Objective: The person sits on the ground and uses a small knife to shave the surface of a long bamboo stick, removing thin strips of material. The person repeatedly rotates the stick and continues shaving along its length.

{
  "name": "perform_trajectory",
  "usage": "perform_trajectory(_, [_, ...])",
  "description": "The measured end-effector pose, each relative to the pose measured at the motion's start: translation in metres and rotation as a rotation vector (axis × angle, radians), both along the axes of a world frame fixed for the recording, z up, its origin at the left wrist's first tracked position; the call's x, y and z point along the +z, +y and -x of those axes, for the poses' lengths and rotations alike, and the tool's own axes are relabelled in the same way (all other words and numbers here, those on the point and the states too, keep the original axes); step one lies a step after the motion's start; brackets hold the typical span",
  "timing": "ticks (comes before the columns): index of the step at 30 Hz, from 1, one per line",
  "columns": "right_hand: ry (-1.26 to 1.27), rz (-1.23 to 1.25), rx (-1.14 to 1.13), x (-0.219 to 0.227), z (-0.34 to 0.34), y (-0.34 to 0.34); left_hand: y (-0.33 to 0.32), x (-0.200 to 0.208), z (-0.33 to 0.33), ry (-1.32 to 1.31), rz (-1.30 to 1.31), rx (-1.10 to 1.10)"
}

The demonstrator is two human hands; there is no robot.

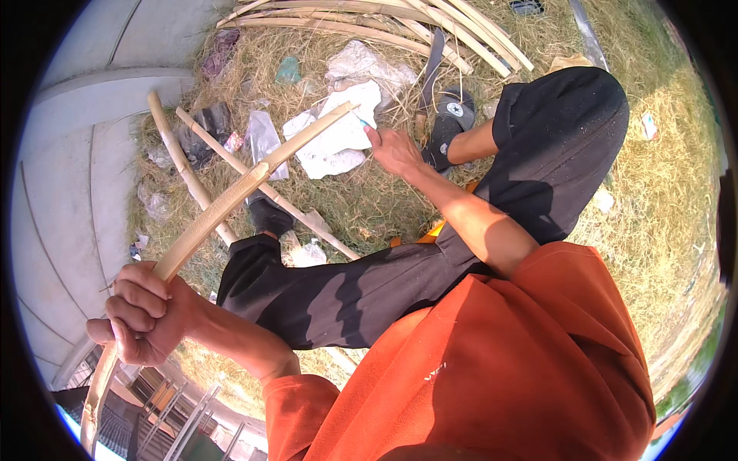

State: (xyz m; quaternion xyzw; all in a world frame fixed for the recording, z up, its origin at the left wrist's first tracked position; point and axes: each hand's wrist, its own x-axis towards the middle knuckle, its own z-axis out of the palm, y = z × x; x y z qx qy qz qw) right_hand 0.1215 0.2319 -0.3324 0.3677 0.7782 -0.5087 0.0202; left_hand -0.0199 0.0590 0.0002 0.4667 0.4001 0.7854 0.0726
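My left hand (146,311) is closed round a long split bamboo strip (215,209), which slants up and away to the right and runs on below the fist. A node shows as a ridge near its middle. By the far tip of the strip, my right hand (394,150) is closed, with a slim blue-and-white thing (359,118) poking out past its fingertips. Most of that thing is hidden in the hand, so its kind is unclear. Just beyond lies a white stone-like block (332,138), partly behind the strip.
Several bamboo strips (338,24) lie piled at the far side. Two bamboo poles (179,164) (296,209) cross on the dry grass. A long dark blade (433,67) lies by my shoe (453,115). Plastic scraps (264,144) litter the ground. A grey wall (61,184) stands left.
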Motion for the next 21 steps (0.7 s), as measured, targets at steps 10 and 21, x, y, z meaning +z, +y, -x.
perform_trajectory(10, [-0.131,0.113,-0.105,-0.009,0.024,0.010,0.003,-0.003,0.002,-0.086,-0.005,0.025])
perform_trajectory(21, [-0.173,0.030,-0.094,-0.004,0.017,0.006,-0.003,-0.005,0.006,-0.026,-0.001,0.032])
